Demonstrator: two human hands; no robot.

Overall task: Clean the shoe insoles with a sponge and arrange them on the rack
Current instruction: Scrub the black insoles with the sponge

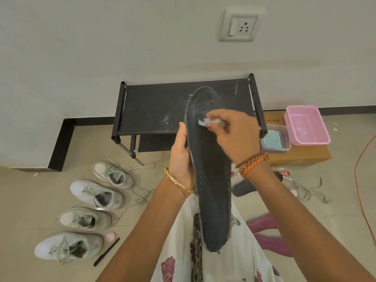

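Two hands are working on one dark insole [211,180], which is standing lengthwise in front of the person. The left hand [182,157] is gripping its left edge, fingers curled behind it. The right hand [234,135] is pinching a pale sponge [207,122] and pressing it on the insole's upper part. Beyond both hands a black rack [154,106] is standing against the wall. Left of the left hand, four pale shoes [97,193] are lying in a row; another insole [244,188] is lying under the right wrist.

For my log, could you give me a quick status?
Left hand grips insole. Right hand pinches sponge on it. Rack bare, unobstructed.
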